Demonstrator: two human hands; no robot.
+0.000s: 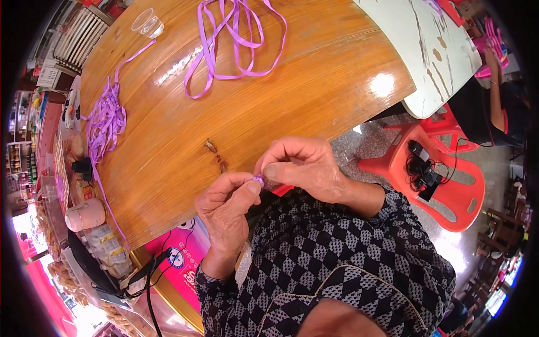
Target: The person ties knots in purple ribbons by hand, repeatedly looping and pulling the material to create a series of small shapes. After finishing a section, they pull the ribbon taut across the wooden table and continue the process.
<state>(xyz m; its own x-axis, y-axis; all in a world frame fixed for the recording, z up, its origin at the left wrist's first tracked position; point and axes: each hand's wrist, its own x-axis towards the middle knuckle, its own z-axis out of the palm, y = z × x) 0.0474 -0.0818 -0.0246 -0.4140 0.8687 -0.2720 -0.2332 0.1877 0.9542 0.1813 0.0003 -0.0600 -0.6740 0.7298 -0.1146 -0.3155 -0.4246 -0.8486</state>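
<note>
A small bit of purple ribbon (259,179) shows at the fingertips of both hands, just off the table's near edge. My left hand (226,209) pinches it between thumb and forefinger. Right beside it, my right hand (307,169) is closed too, thumb pressed to forefinger at the same bit; its grip on the ribbon is partly hidden. Long loops of purple ribbon (209,63) lie loose at the far middle of the table. A tangled heap of purple ribbon (106,121) rests along the left edge, one strand trailing toward me.
The brown wooden table (314,73) carries a clear plastic cup (148,25) at far left. A marble-patterned table (432,62) adjoins it on the right. Black cables and devices sit on a red plastic chair (387,163). Another person's arm (496,92) is at far right. A pink box (188,264) stands below left.
</note>
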